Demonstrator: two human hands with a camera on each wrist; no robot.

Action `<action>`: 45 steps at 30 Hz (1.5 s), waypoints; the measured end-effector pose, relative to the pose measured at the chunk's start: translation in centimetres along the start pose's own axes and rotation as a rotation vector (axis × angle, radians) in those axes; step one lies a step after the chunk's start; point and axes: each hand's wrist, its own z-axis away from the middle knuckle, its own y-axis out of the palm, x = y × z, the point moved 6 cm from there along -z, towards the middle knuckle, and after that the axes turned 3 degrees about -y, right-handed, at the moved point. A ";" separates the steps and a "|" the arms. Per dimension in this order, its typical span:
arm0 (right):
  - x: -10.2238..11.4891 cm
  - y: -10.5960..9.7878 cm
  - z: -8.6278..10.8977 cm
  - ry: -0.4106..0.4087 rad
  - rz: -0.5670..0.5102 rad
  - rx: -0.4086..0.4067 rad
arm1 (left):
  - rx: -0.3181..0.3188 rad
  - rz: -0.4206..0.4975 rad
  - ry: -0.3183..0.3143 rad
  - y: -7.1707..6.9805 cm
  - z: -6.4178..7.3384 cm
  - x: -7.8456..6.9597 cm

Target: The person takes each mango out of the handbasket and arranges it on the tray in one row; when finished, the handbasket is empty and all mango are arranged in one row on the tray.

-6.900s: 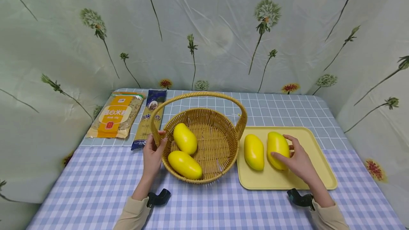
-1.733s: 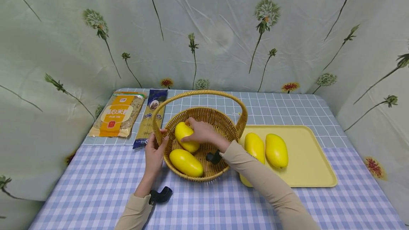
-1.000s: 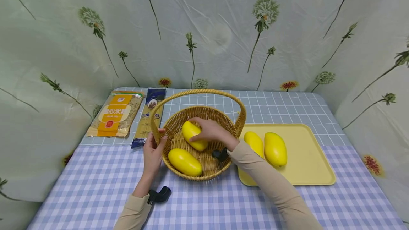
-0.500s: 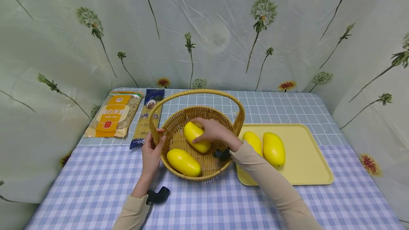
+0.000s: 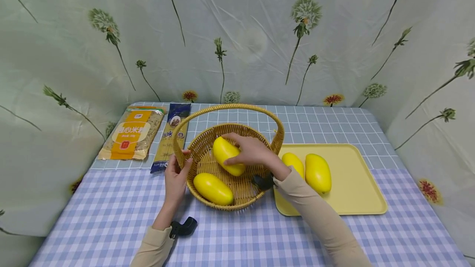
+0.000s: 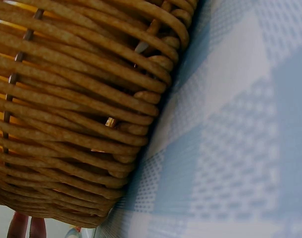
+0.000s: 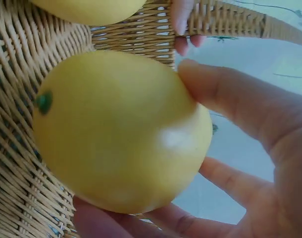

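Note:
In the head view, my right hand (image 5: 250, 149) reaches into a round wicker basket (image 5: 272, 176) and grips a yellow mango (image 5: 227, 155) between thumb and fingers. The right wrist view shows that mango (image 7: 116, 129) close up, with a small green stem spot. A second mango (image 5: 213, 188) lies at the near left inside the basket. My left hand (image 5: 177, 178) holds the basket's left side, where the arched handle (image 5: 231, 107) meets the rim. From the left wrist, the woven wall (image 6: 76, 99) fills much of the view, with a few fingertips (image 6: 17, 225) showing below it.
A yellow tray (image 5: 360, 188) lies right of the basket, bearing two mangoes, one (image 5: 318, 173) in full view and one (image 5: 293, 165) partly behind the right sleeve. A noodle bag (image 5: 131, 133) and a blue-and-gold pasta packet (image 5: 170, 137) lie at the back left.
My right hand has gone from a mango on the tray to one in the basket. It has shifted that mango rightward and now slightly up, while my left hand stays at the handle.

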 end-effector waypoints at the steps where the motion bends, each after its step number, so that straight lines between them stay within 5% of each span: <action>1: 0.1 -0.1 0.2 -0.004 -0.012 -0.005 | 0.000 -0.001 0.001 0.0 0.0 0.0; 26: 0.9 -1.3 5.2 -0.147 -0.176 -0.295 | -0.008 -0.019 0.003 -0.2 0.0 0.2; 45: 0.1 -1.6 10.3 -0.206 -0.369 -0.417 | -0.003 -0.017 -0.010 0.0 0.0 0.0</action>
